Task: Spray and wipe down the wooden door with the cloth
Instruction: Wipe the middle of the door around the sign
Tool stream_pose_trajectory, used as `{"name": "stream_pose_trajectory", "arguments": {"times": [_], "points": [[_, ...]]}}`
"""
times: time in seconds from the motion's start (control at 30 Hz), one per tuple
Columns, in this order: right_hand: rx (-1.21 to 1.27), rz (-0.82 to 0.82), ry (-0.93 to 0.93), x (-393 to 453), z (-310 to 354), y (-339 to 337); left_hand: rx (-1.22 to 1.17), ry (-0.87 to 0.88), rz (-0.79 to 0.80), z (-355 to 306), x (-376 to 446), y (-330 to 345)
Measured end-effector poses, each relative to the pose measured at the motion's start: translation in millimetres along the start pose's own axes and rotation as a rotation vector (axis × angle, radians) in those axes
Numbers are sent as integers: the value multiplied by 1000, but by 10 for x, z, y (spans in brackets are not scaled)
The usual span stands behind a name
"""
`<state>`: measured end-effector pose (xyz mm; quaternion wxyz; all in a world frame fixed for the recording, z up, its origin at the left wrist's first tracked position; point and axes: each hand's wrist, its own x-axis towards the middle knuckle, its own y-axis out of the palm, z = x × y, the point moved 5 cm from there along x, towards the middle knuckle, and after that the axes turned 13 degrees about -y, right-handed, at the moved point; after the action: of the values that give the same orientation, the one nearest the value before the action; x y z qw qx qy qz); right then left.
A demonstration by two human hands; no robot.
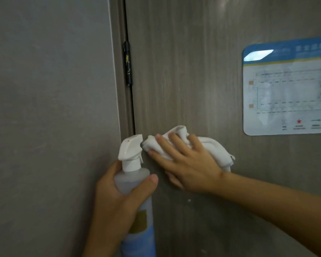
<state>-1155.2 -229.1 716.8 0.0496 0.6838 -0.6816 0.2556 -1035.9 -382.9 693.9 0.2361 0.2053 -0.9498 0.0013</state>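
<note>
The grey-brown wooden door (189,71) fills the middle and right of the head view. My right hand (187,162) presses a crumpled white cloth (213,147) flat against the door near its hinge edge, fingers spread and straight over the cloth. My left hand (117,199) grips a clear spray bottle (135,184) with a white trigger head (131,147), upright, just left of the cloth. The nozzle nearly touches the cloth. The bottle's blue lower label runs off the bottom edge.
A black hinge (128,64) sits in the dark gap between door and frame. A grey wall (48,108) lies to the left. A blue and white laminated floor-plan notice (287,88) is stuck on the door at the right.
</note>
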Motion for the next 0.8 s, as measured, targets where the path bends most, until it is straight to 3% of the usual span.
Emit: {"name": "stream_pose_trajectory", "arguments": {"times": [0.1,0.27,0.33,0.47,0.63,0.8], "points": [[-12,-44,2,130,-359,-121,-8,0,-16,-9,-4,-19],[25,-161,495,468,-1436,-498,-33,21,-8,-45,-3,-5],[36,-186,560,508,-1442,-504,-36,23,-7,-23,17,-22],[56,-173,452,380,-930,-344,-23,42,-32,15,42,-52],[-2,-27,79,-34,5,-11,14,35,-1,62,26,6],[-4,-36,-55,-109,-178,-48,15,23,-12,126,42,52]]}}
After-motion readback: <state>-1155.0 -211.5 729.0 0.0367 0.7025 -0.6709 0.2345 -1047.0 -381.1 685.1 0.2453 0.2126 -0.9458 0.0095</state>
